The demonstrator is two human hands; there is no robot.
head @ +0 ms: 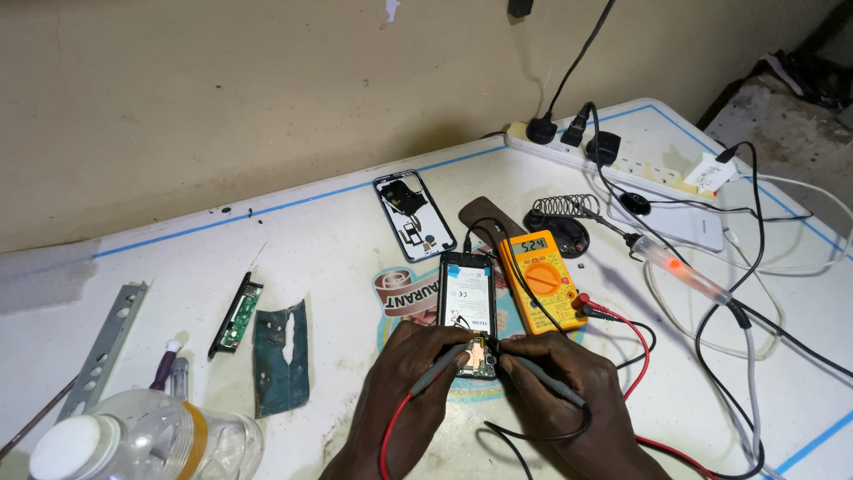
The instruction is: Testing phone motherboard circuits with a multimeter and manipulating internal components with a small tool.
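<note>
Head view shows the left hand [404, 378] pinching a red-wired probe [437, 372] and the right hand [562, 384] pinching a black-wired probe [544, 373], both tips meeting at the bottom board of an opened phone [467, 311] lying flat on the tabletop [311, 249]. Doing this well probably means resting both wrists, keeping the tips steady on separate contacts, and glancing at the yellow meter [539, 277] just right of the phone. The phone's lower end sits between the fingers [444, 342], touching them.

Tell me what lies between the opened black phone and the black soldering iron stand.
The orange multimeter, beside the opened black phone and before the soldering iron stand, head view.
</note>
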